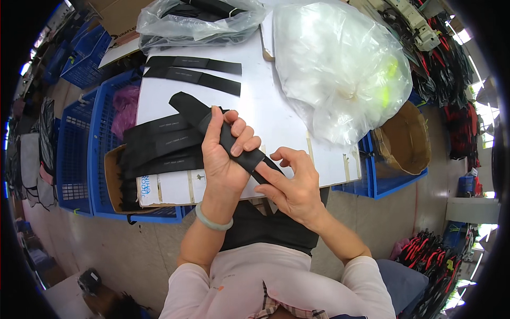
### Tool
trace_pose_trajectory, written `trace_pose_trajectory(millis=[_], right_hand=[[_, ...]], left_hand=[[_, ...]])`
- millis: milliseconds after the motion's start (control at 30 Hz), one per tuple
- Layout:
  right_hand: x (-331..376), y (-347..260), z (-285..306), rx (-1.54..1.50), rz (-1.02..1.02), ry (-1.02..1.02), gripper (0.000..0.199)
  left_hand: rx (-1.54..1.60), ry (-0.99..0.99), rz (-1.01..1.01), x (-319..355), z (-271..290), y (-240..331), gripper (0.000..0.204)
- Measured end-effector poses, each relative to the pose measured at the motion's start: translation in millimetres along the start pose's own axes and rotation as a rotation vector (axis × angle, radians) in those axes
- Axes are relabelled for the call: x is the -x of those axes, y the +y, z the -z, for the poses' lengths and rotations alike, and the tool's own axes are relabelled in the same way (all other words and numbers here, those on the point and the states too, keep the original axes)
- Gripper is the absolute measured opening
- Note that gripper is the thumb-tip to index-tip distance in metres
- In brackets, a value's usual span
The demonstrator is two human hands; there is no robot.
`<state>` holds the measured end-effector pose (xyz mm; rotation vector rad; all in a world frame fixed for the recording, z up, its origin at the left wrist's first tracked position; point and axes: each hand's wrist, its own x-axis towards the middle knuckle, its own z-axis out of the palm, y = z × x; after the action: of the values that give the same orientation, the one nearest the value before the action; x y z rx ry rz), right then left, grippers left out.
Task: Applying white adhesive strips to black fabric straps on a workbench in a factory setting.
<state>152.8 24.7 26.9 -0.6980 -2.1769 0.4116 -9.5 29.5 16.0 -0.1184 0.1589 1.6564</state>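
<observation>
Held over the white board's (276,114) near edge: black strap (234,143), wrapped in left hand (226,159), pinched at lower end by right hand (292,189). Possible slip from the pinch, dropping off that edge, away from stacked straps (159,146).

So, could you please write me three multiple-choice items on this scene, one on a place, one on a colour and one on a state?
1. Where is the big clear plastic bag?
A. on the white board's far right
B. on the floor
C. in a blue crate

2. What colour is the strap being held?
A. red
B. black
C. white

3. How does the left hand stand?
A. open, flat on the board
B. closed around the strap
C. out of view

Answers: 1 A, it rests on the white board; 2 B, it is plainly black; 3 B, its fingers wrap the strap while the right hand pinches its near end.
</observation>
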Motion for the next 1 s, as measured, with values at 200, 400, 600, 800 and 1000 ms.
trace_pose_trajectory(millis=[200, 400, 600, 800, 1000], right_hand=[[-1, -3, -3, 0.048, -0.044, -0.13, 0.045], [14, 2, -3, -0.195, -0.092, -0.108, 0.034], [10, -2, 10, -1.149, -0.778, 0.169, 0.016], [26, 23, 25, -0.823, -0.739, 0.096, 0.012], [36, 41, 50, -0.517, -0.549, 0.076, 0.014]], left_hand=[[0.047, 0.024, -0.032, 2, -6, -1, 0.033], [-0.225, -0.134, -0.145, 13, -8, -9, 0.036], [-0.748, -0.456, -0.327, 23, -4, -27, 0.042], [-1.006, -0.445, -0.298, 28, 0, -35, 0.048], [-1.088, -0.278, -0.183, 38, -9, -46, 0.061]])
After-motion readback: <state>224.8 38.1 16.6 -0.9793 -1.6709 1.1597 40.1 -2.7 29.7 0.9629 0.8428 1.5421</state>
